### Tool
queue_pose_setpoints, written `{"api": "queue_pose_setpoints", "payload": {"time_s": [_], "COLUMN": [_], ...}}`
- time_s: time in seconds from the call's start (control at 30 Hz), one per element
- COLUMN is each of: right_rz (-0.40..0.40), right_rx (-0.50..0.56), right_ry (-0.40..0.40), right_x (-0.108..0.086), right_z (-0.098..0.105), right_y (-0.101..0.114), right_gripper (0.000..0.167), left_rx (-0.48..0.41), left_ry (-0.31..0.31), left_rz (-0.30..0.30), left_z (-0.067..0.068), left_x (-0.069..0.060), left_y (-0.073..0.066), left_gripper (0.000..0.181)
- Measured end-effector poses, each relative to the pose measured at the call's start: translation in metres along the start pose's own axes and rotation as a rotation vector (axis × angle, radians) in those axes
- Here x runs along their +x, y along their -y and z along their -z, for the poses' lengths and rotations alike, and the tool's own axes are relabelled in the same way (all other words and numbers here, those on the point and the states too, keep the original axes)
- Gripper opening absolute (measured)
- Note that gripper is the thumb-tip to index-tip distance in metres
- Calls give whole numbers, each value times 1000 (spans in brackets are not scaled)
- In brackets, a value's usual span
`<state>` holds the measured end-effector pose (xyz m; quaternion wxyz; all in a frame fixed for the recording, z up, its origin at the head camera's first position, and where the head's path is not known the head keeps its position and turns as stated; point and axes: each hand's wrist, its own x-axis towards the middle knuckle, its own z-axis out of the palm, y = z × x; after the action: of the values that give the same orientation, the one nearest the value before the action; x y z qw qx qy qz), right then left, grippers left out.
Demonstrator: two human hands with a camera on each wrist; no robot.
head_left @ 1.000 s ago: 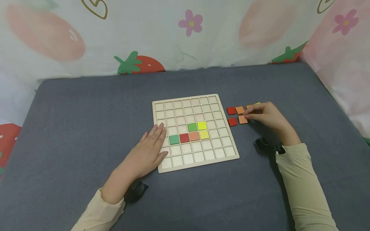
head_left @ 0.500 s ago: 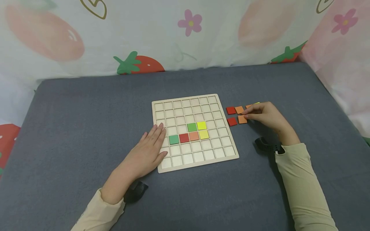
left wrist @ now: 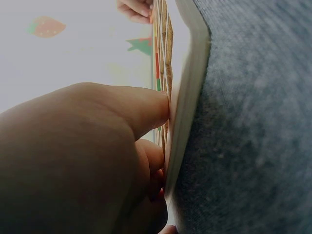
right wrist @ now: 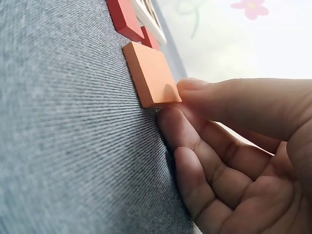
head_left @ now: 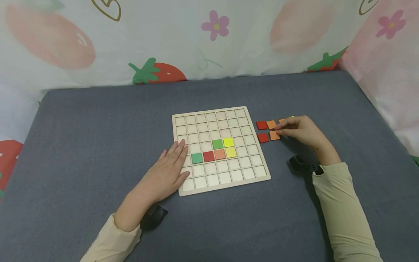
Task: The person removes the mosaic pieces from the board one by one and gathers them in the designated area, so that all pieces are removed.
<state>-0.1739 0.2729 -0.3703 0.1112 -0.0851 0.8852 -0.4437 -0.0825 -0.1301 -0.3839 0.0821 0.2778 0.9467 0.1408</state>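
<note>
My left hand (head_left: 167, 173) lies flat with straight fingers over the left edge of the pale wooden grid board (head_left: 209, 187). In the left wrist view its thumb (left wrist: 151, 109) presses on the board's rim. To the board's right, my right hand (head_left: 301, 131) pinches the near corner of a flat orange tile (head_left: 274, 135) between thumb and finger; in the right wrist view this orange tile (right wrist: 153, 73) still lies on the cloth. On the board sit two green tiles, a red tile (head_left: 208, 156), an orange tile (head_left: 220, 154) and two yellow tiles.
Two red tiles and a second orange tile (head_left: 271, 124) lie close by, right of the board. Another orange tile and a yellow tile (head_left: 291, 117) are partly hidden behind the right hand. Grey cloth (head_left: 98, 145) covers the table; a printed curtain (head_left: 242, 51) hangs behind.
</note>
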Motion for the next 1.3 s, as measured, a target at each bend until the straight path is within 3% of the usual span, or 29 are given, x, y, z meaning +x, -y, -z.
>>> {"api": "queue_pose_setpoints", "payload": {"time_s": [0.7, 1.07, 1.3], "right_rz": [10, 1, -30], "right_rx": [120, 172, 186], "right_ry": [0, -30, -64], "right_x": [1, -1, 0], "right_z": [3, 3, -1], "right_y": [-4, 1, 5], "right_gripper": [27, 20, 24], "left_rx": [4, 5, 5], "left_ry": [2, 6, 0], "left_rz": [4, 5, 0], "left_z": [1, 1, 1], "left_x": [-1, 0, 0], "left_y": [-2, -1, -2], "left_gripper": [65, 66, 66]}}
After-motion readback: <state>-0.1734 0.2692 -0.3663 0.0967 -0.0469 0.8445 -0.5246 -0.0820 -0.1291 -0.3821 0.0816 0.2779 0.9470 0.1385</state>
